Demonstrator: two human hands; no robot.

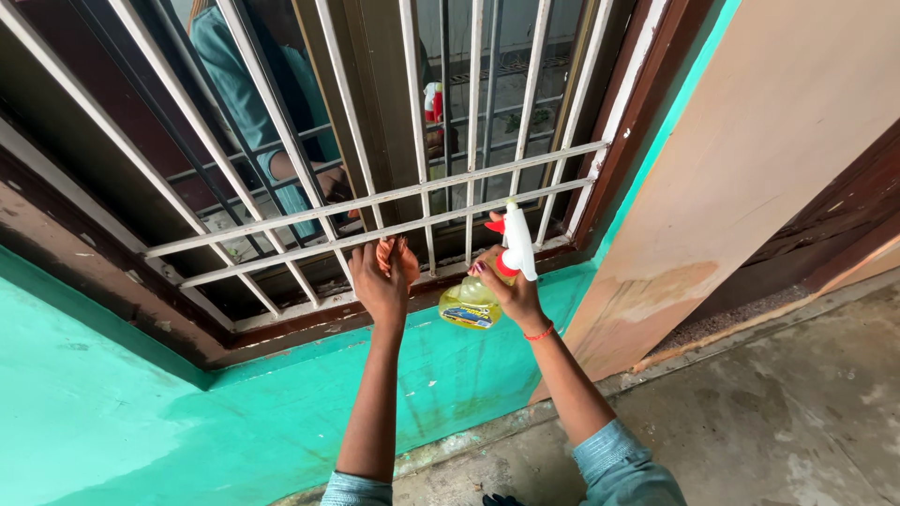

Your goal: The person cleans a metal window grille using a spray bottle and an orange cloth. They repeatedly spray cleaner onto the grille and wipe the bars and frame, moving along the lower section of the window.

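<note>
Outside wall of a house, likely a porch or yard side: window (375, 141) was fitted with white metal grille bars (375, 201), brown wooden frame (647, 103), turquoise-painted wall (141, 403) below, bare concrete floor (797, 412).

Spray bottle (473, 302): clear yellow body, white nozzle head, red trigger and collar. Window bars (394, 197): off-white, in a dark brown frame (647, 103). Wall (141, 412) below: turquoise, with dark streaks. Bracelet (538, 333): red. Sleeve (623, 464): pale blue. Floor (797, 412): grey, blotchy.

Blue-grey sleeves (623, 459), red wrist thread (538, 334)
</note>
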